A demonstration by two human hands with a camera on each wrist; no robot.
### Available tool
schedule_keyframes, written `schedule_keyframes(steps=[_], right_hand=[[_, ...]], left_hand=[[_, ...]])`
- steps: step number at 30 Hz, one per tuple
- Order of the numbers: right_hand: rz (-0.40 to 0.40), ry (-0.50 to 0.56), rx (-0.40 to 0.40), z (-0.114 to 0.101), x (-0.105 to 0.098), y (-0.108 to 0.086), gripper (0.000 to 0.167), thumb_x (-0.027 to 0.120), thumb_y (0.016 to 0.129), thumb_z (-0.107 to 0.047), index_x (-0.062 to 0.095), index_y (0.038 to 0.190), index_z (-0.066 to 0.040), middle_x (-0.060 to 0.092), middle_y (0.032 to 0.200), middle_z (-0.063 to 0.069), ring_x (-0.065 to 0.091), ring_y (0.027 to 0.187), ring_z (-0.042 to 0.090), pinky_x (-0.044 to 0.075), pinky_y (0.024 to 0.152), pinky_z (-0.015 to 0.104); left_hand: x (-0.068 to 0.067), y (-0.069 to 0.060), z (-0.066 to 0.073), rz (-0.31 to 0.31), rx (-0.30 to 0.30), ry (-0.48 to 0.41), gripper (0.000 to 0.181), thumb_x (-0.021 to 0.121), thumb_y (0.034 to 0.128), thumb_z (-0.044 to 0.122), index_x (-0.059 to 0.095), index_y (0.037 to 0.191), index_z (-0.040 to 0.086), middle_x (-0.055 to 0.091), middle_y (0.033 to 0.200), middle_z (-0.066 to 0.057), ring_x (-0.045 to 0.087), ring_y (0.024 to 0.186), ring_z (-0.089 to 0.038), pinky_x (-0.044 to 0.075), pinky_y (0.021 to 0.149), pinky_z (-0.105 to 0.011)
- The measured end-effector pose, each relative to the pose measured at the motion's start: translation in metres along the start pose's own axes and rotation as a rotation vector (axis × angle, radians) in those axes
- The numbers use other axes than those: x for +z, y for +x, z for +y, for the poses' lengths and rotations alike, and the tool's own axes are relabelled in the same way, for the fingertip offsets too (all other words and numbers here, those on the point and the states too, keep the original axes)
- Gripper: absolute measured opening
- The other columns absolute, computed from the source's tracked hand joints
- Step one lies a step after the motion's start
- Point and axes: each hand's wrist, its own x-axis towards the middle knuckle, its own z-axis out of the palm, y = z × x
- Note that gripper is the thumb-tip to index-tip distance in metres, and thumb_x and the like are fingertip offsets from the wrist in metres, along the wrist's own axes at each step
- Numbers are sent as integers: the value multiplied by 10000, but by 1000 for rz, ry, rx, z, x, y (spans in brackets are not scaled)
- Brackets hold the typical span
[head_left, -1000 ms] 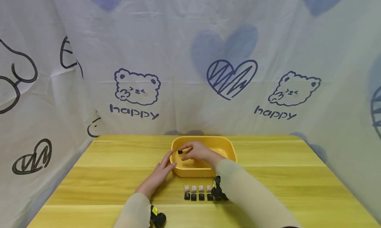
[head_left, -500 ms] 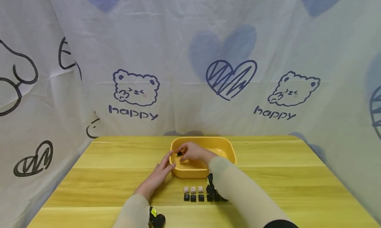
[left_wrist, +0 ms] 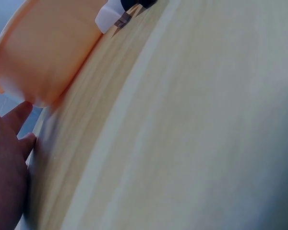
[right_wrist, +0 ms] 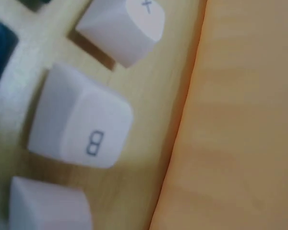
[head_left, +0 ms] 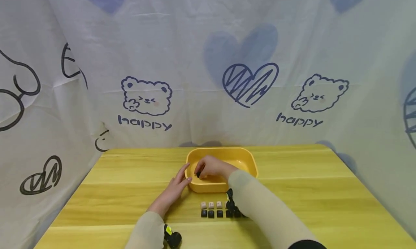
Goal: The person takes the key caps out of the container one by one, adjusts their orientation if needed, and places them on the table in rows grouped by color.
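Inside the yellow plastic tray [head_left: 208, 188], my right hand [head_left: 214, 166] pinches a black keycap [head_left: 198, 174] between thumb and fingers, near the tray's left end. The fingers hide part of that keycap. My left hand [head_left: 173, 190] touches the tray's left side from outside, fingers extended and spread; in the left wrist view its fingers lie against the tray wall [left_wrist: 53, 48]. In front of the tray stand two rows of keycaps: white keycaps [head_left: 211, 205] behind, black keycaps [head_left: 211, 214] nearer me. The right wrist view shows a white keycap [right_wrist: 93, 129] marked B beside the tray wall.
The right forearm's sleeve [head_left: 263, 209] and its black wrist device [head_left: 230, 202] cover the right end of the keycap rows. A wooden table [head_left: 123, 205] holds everything. Behind it hangs a printed white cloth [head_left: 198, 108].
My right thumb and fingers, spread apart at first, have come together on the black keycap, and the keycap has come slightly nearer me. The left hand stays at the tray's side.
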Motion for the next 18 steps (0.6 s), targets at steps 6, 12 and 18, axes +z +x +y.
schedule_keyframes(steps=[6, 12, 18], right_hand=[[1, -1, -21, -2, -6, -7, 196, 760, 790, 33, 757, 970, -44, 699, 890, -14, 596, 796, 116, 514, 728, 241], [28, 13, -79, -6, -18, -24, 210, 756, 805, 10, 746, 1013, -18, 710, 922, -3, 620, 824, 111, 527, 755, 250], [47, 87, -130, -7, -32, -45, 214, 733, 838, 4, 735, 1052, -2, 715, 966, 27, 647, 852, 126, 551, 790, 274]], left_hand=[[2, 2, -3, -14, -17, -18, 593, 465, 1036, 325, 207, 1566, 258, 278, 1553, -191, -84, 1412, -515, -78, 1081, -675], [3, 3, -6, -3, -32, -9, 587, 465, 1034, 330, 211, 1561, 287, 292, 1550, -178, -56, 1413, -516, -59, 1071, -697], [2, 3, -6, 20, 2, 22, 598, 478, 1026, 333, 223, 1559, 250, 312, 1540, -172, 22, 1411, -522, -18, 1080, -694]])
